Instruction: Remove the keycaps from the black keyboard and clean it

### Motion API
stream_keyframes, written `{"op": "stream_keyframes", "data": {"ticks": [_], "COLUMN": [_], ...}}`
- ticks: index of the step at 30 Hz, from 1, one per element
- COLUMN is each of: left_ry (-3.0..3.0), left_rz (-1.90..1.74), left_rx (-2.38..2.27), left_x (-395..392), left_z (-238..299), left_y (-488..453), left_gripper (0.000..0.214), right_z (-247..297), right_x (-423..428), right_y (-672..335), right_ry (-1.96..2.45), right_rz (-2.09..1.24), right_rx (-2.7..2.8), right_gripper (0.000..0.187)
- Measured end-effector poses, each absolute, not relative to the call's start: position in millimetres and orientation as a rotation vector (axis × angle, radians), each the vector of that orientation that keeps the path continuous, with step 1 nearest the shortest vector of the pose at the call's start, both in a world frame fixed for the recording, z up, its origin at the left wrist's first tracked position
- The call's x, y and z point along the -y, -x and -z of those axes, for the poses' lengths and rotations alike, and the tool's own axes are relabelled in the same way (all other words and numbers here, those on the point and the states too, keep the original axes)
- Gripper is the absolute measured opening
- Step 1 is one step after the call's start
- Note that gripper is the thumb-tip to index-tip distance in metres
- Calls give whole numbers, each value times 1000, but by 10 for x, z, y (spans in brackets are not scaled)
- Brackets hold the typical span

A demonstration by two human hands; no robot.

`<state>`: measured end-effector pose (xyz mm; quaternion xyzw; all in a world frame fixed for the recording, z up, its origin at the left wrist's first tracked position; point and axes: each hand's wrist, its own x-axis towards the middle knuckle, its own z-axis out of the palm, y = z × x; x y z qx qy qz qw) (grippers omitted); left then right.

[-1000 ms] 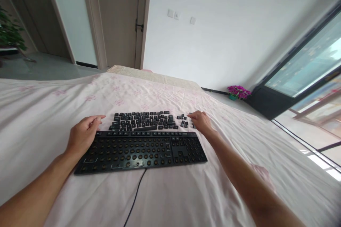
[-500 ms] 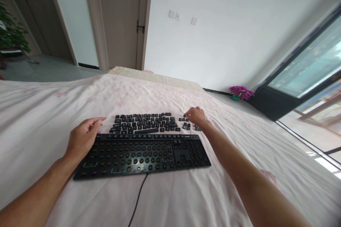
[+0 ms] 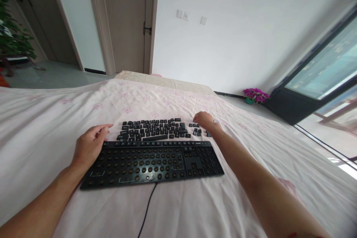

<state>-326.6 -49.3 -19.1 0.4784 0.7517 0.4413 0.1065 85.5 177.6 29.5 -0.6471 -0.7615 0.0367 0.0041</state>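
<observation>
A black keyboard (image 3: 192, 163) lies on the bedsheet with most of its keycaps off, its bare switch posts showing. Just behind it, many loose black keycaps (image 3: 156, 130) are laid out in rough rows. My left hand (image 3: 90, 143) rests at the keyboard's upper left corner, fingers loosely stretched toward the loose caps, holding nothing visible. At the back of a small right-hand group of keycaps (image 3: 197, 132), my right hand (image 3: 205, 119) has its fingertips pinched together low over the sheet, on what appears to be one small keycap, mostly hidden by the fingers.
A pale flowered bedsheet (image 3: 145, 100) covers the surface under everything. The keyboard's cable (image 3: 147, 208) runs toward me. Beyond stand a closed door (image 3: 125, 22), a white wall (image 3: 237, 37), a purple potted flower (image 3: 255, 95) and a leafy plant (image 3: 16, 41).
The view has shifted slightly, moving the scene a little to the right. My right fingertips stay beside the right-hand keycaps, slightly more curled; my left hand holds its place at the keyboard.
</observation>
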Motion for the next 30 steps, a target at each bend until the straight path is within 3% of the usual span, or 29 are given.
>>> {"op": "stream_keyframes", "data": {"ticks": [9, 11, 16, 19, 30], "left_ry": [-1514, -1668, -2154, -2326, -2517], "left_rz": [-1417, -1470, -1570, -1584, -1679], "left_rx": [-2204, -2166, -1845, -1703, -1720], "left_x": [516, 519, 579, 677, 1050], "left_z": [140, 33, -351, -501, -512], "left_y": [3254, 3194, 2686, 2291, 1841], "left_gripper": [39, 37, 31, 35, 18], "right_z": [-494, -545, -601, -581, -494], "right_x": [-1491, -1274, -441, 24, 638], "right_y": [-723, -597, -127, 95, 201], "right_ry": [1781, 1628, 1066, 961, 892], "right_rz": [-305, -516, -1556, -1828, -1940], "right_rx": [2201, 2063, 1226, 1007, 878], "right_gripper": [27, 31, 35, 35, 33]}}
